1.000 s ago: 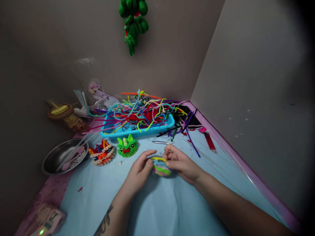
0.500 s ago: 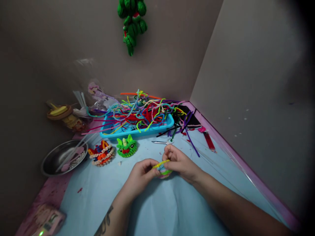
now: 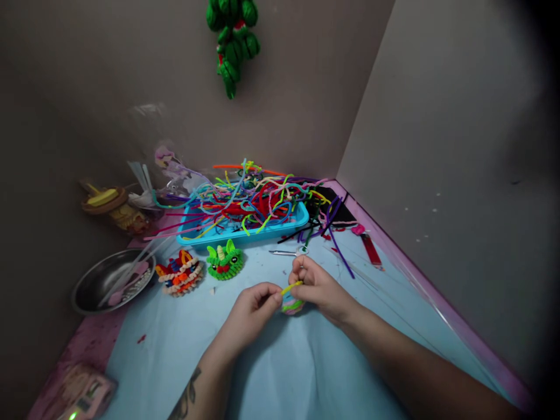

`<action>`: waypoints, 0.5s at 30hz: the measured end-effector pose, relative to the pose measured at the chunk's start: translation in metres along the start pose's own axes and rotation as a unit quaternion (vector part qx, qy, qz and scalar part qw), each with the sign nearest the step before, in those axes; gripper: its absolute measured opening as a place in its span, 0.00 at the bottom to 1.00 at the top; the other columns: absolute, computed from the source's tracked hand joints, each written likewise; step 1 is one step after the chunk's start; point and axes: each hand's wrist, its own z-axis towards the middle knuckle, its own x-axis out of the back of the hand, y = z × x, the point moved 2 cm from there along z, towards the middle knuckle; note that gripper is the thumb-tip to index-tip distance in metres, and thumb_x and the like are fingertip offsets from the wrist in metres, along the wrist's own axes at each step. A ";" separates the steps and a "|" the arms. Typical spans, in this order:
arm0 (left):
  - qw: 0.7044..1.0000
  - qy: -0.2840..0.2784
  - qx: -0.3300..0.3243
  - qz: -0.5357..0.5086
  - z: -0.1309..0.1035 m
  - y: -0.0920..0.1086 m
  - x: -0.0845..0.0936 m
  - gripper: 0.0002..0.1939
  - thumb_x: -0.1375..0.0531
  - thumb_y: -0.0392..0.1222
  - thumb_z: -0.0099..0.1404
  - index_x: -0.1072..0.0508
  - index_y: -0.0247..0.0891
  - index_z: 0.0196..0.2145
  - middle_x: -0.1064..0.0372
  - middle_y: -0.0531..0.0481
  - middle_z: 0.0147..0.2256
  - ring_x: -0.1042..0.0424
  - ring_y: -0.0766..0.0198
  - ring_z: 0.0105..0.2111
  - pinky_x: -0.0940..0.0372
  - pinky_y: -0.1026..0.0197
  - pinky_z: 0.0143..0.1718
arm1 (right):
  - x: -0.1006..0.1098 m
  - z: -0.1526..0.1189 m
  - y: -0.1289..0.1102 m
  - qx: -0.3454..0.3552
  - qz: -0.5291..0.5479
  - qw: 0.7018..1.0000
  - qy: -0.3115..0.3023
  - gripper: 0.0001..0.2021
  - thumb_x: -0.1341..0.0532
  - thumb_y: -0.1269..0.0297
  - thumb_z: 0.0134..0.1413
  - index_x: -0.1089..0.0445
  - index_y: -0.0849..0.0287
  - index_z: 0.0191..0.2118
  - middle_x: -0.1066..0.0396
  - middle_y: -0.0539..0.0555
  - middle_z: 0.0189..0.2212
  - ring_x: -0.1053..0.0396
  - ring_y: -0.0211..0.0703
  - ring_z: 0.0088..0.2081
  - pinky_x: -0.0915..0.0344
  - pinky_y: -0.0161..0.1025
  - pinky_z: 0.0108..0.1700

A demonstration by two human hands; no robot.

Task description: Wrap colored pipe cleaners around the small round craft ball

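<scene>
Above the middle of the blue-covered table I hold a small pipe-cleaner piece (image 3: 292, 305) of yellow, light blue, green and pink strands. At its left side, my left hand (image 3: 258, 309) pinches the yellow strand between thumb and forefinger. My right hand (image 3: 319, 289) grips the piece's upper right edge, thumb against the yellow strand and its fingers curled behind. Part of the piece is hidden by the right fingers. Just beyond the right hand lie the scissors (image 3: 286, 252). A green pipe-cleaner animal head (image 3: 224, 261) and an orange and cream one (image 3: 180, 273) sit to the left.
A blue tray (image 3: 236, 238) heaped with many-coloured pipe cleaners (image 3: 262, 201) stands against the back wall. On the left are a metal bowl (image 3: 83, 300) and a pink device (image 3: 90, 394) with a green light. A red strip (image 3: 371, 249) lies near the right table edge.
My left thumb and forefinger have drawn slightly back from the pipe-cleaner piece, leaving more of its left side visible. The right hand keeps its grip. The view has shifted very slightly.
</scene>
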 end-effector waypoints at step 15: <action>0.997 0.036 -0.004 -0.064 -0.004 0.001 0.008 0.14 0.42 0.50 0.61 0.29 0.34 0.31 0.35 0.52 0.26 0.38 0.66 0.28 0.43 0.65 0.32 | 0.005 -0.002 -0.007 0.044 -0.108 0.993 -0.037 0.16 0.29 0.65 0.36 0.27 0.60 0.36 0.28 0.53 0.33 0.30 0.43 0.36 0.34 0.42 0.40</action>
